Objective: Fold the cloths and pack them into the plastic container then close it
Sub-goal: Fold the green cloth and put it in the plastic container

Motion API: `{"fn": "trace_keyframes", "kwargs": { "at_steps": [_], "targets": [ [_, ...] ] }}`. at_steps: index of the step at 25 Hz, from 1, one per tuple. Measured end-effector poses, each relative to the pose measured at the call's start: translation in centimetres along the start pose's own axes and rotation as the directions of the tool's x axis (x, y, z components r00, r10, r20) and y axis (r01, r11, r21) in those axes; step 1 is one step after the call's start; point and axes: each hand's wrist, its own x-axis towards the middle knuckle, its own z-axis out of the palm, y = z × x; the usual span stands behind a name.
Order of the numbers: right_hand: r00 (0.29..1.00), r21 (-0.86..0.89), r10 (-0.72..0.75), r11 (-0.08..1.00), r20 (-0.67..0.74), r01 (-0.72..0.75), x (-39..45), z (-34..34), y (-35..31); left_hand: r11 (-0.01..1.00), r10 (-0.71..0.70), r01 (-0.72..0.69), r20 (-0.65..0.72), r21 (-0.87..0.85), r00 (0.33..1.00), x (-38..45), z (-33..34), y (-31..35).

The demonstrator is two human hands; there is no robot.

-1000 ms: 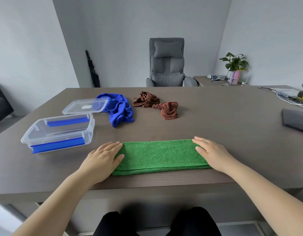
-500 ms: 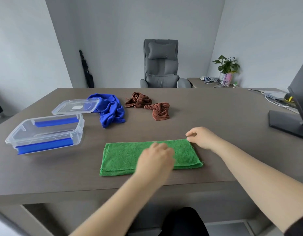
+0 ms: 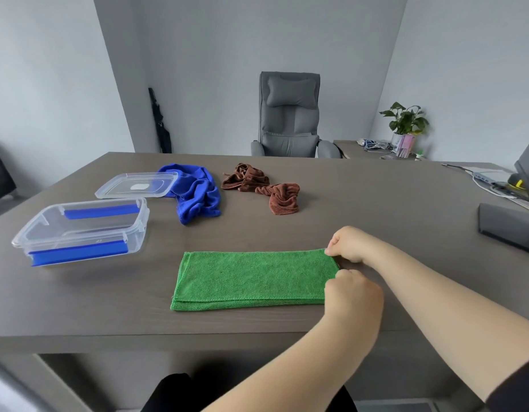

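I see the green cloth lying flat near my edge of the brown wood-grain table, folded into a long strip of fuzzy terry, its long axis running left to right. Both hands sit at its right short end: my right hand pinches the far corner, and my left hand is curled over the near corner, gripping the cloth there. To the left stands the clear plastic container, a rounded rectangle with 2 blue clips, open; its transparent lid lies flat just behind it. Beside the lid a blue cloth is crumpled, and further right a brown cloth lies bunched in soft ridges.
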Motion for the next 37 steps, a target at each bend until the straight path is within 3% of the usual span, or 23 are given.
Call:
{"fn": "trace_keyframes", "kwargs": {
  "at_steps": [4,9,14,17,25,30,32,34,37],
  "targets": [
    [0.999,0.148,0.054,0.988,0.004,-0.054,-0.6,-0.9,-1.4,0.936,-0.151,0.120,-0.070,-0.332,0.986,-0.8,-0.9,-1.9],
    [0.998,0.165,-0.006,0.986,-0.068,0.018,-1.0,-1.8,-5.1,0.697,-0.404,0.149,-0.213,-0.701,0.890,-3.8,-2.0,-5.9],
    [0.990,0.185,-0.093,0.976,-0.109,0.112,-1.8,-1.1,-10.1,0.461,-0.598,0.104,-0.222,-0.881,0.770,-6.6,-2.7,-8.9],
    [0.990,0.193,-0.110,0.973,-0.084,0.125,-2.0,0.4,-12.5,0.383,-0.668,0.148,-0.162,-0.912,0.726,-8.3,-2.6,-10.9],
    [0.997,0.223,-0.076,0.972,-0.016,0.078,-1.7,5.0,-15.3,0.407,-0.759,0.380,-0.077,-0.830,0.646,-11.9,-0.8,-14.2],
    [0.996,0.234,-0.077,0.970,0.044,0.064,-0.8,7.0,-15.3,0.483,-0.758,0.457,-0.095,-0.746,0.646,-12.5,-0.5,-15.7],
    [0.993,0.224,-0.113,0.969,0.039,0.102,-0.6,7.0,-15.1,0.547,-0.742,0.483,-0.127,-0.684,0.659,-12.7,-0.6,-15.9],
    [0.977,0.140,-0.206,0.967,-0.051,0.212,-0.4,6.5,-14.3,0.659,-0.692,0.461,-0.239,-0.594,0.681,-12.8,-0.7,-15.5],
    [0.923,-0.054,-0.336,0.942,-0.190,0.332,-0.1,5.7,-12.4,0.855,-0.477,0.283,-0.442,-0.435,0.760,-12.5,-0.6,-14.3]
  ]
}}
